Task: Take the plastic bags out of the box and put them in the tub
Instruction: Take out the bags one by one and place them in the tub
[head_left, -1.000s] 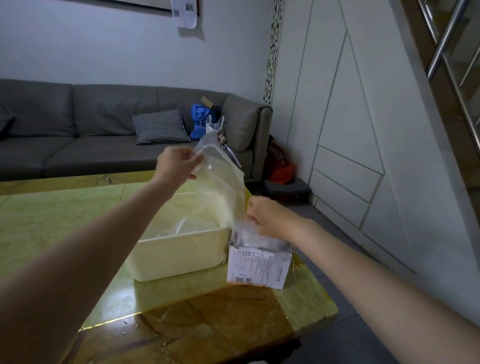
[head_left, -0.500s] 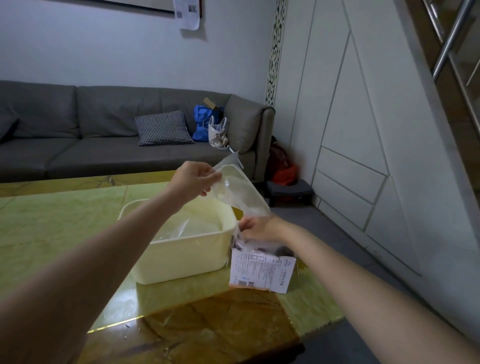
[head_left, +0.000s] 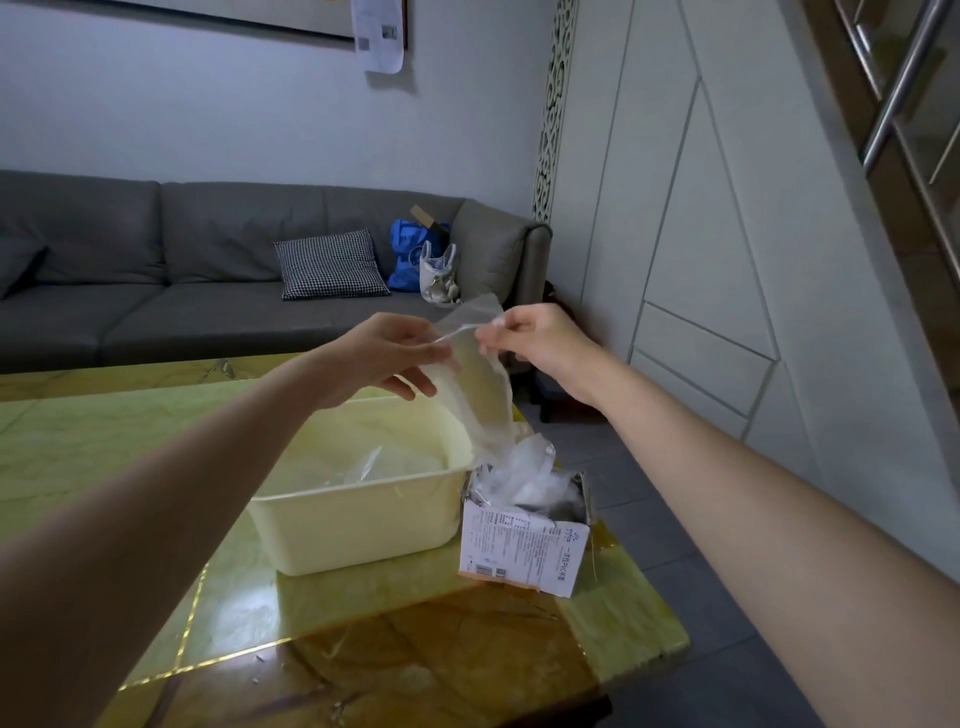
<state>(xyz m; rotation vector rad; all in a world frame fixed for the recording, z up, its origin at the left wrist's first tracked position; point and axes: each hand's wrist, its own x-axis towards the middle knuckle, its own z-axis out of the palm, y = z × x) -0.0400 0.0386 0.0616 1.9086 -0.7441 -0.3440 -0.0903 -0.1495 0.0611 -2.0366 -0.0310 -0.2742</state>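
A clear plastic bag (head_left: 480, 387) hangs in the air above the box, its lower end still among the bags there. My left hand (head_left: 387, 356) pinches its upper left edge and my right hand (head_left: 535, 338) pinches its top right corner. The small white printed cardboard box (head_left: 524, 548) stands open on the table, stuffed with crumpled clear bags (head_left: 524, 475). Just left of it sits the cream plastic tub (head_left: 358, 525), with some clear plastic bags (head_left: 374, 460) lying inside.
Both containers stand near the right end of a green and brown glossy table (head_left: 426, 660). A grey sofa (head_left: 182, 291) with a checked cushion and bags runs behind. White panelled wall and grey floor lie to the right.
My right hand rose from the box top to the bag's upper corner, pulling the bag up. My left hand stayed near the bag's top edge.
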